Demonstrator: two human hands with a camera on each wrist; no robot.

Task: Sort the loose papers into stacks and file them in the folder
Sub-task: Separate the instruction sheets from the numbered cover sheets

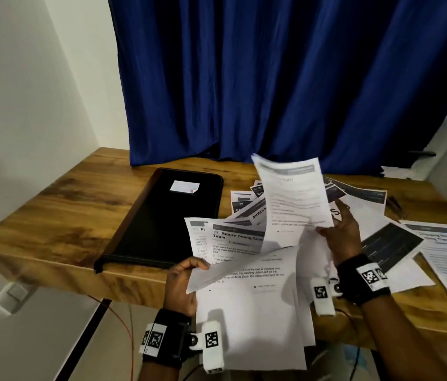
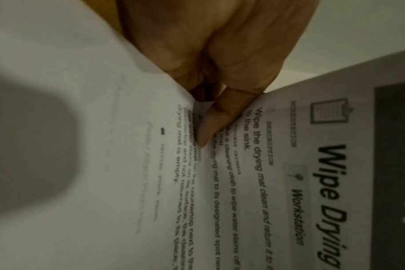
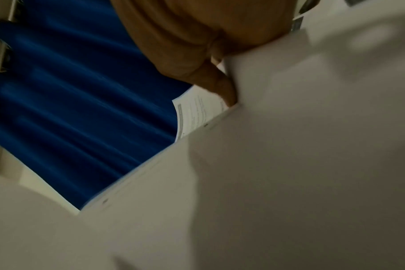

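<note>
My left hand (image 1: 182, 281) grips a fanned bunch of printed sheets (image 1: 247, 292) by its left edge, over the table's front edge. In the left wrist view its thumb (image 2: 210, 126) presses onto a sheet headed "Wipe Drying" (image 2: 289, 164). My right hand (image 1: 339, 237) pinches one printed sheet (image 1: 293, 199) by its lower right corner and holds it upright above the bunch. In the right wrist view that sheet (image 3: 289, 164) fills most of the picture. The black folder (image 1: 164, 215) lies shut on the table, to the left of both hands, with a small white label (image 1: 184, 186) on its cover.
More loose papers (image 1: 376, 210) lie scattered over the wooden table (image 1: 60, 204) behind and to the right of my hands, some with dark headers. A blue curtain (image 1: 272, 78) hangs behind the table. A white wall stands at the left. Cables hang under the table's front edge.
</note>
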